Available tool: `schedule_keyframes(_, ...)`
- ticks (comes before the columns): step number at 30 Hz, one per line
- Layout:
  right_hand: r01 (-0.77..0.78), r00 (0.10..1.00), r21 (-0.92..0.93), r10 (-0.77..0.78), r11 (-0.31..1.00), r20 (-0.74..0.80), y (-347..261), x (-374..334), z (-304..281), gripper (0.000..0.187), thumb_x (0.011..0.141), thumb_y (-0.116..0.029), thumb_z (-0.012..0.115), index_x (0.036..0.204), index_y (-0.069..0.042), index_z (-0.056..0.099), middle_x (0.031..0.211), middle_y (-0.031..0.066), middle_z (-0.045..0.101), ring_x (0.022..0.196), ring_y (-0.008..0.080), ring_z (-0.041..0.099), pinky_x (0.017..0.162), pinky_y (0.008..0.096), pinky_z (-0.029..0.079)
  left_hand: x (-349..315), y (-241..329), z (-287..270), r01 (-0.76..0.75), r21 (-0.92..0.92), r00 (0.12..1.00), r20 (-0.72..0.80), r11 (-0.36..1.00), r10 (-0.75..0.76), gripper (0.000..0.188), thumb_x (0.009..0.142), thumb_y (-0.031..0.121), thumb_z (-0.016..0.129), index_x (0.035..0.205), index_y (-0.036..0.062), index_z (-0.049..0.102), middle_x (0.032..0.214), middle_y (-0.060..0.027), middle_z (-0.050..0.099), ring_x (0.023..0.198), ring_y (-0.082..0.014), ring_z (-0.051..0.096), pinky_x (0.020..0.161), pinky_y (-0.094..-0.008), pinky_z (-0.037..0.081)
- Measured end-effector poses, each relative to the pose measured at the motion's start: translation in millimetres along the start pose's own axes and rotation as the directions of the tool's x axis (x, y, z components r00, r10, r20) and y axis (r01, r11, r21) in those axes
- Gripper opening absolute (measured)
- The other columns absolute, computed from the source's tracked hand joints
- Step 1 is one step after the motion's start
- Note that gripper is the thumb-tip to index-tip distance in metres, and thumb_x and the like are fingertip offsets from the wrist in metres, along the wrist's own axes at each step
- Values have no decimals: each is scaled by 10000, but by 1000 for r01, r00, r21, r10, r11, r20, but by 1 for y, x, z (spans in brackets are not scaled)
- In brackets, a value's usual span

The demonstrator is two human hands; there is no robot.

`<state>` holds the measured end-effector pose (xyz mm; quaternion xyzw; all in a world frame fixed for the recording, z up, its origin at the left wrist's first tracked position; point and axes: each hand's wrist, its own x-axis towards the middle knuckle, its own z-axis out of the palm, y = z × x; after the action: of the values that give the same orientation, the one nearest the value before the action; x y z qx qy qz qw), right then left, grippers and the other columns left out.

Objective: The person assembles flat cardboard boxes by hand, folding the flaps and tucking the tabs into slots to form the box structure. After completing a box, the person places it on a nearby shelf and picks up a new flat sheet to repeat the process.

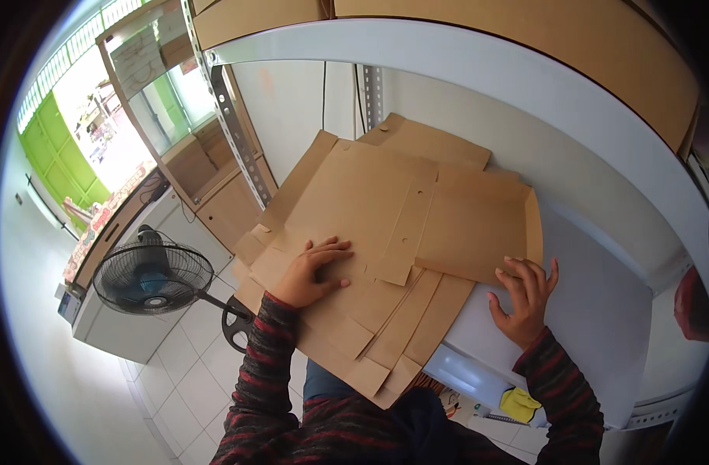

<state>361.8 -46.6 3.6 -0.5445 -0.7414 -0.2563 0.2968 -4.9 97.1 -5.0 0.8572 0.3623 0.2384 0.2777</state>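
On the cardboard (353,201), the left hand (304,275) rests palm-down; the right hand (525,301) half-curls.

A: Clothes?
B: Striped top (343,428), charcoal and dark red, long sleeves (261,376), snug cuffs (280,311). Blue-grey trousers (321,384), dark navy cloth (432,425) in front.
A: Else?
B: Left hand (308,273), right hand (526,301): both bare.

Free room: white lower shelf (598,287) right of the flattened cardboard boxes (354,190); a hand could pass there, beyond the right hand (523,302). Upper shelf beam (447,46) obstructs overhead toward the back. Slotted steel post (236,132) blocks back-left, pedestal fan (153,279) left. Left hand (308,273) occupies the stack's left part.
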Motion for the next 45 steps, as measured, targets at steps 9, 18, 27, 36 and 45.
schedule_keyframes(9,-36,999,29,35,999,28,2,2,3,346,776,-194,690,1101,-115,601,1209,62,566,1138,265,519,1095,665,114,-1,-3,2,22,-60,999,-22,998,-23,510,780,186,759,1262,128,604,1403,-67,519,1399,-286,348,1163,-567,98)
schedule_keyframes(18,-92,996,26,91,995,24,-3,9,4,322,782,-141,680,1091,-92,602,1089,56,607,978,233,569,1020,548,269,-1,0,3,-14,23,1000,-16,1000,15,537,823,158,709,1333,128,547,1419,-80,501,1397,-290,351,1158,-570,121)
schedule_keyframes(27,-20,998,81,25,996,-55,-4,16,1,135,693,-52,624,786,-93,535,731,36,541,721,236,522,828,431,342,-4,-9,0,-41,42,997,-65,998,44,480,861,133,650,1327,101,540,1437,-109,471,1395,-304,345,1155,-557,172)
schedule_keyframes(36,-5,993,40,10,999,-116,8,26,-2,144,605,-58,563,710,-99,472,672,53,476,671,256,475,807,418,328,-13,-20,12,-133,345,949,-224,929,219,324,856,160,667,1175,103,647,1264,-93,616,1272,-263,505,1143,-596,170)
schedule_keyframes(45,-173,975,-130,151,976,-165,37,12,-6,151,631,-91,604,751,-86,512,737,70,508,834,279,503,930,484,304,3,26,10,-383,333,898,-85,862,432,80,841,126,655,902,75,656,1005,-89,699,998,-256,666,1033,-524,415)
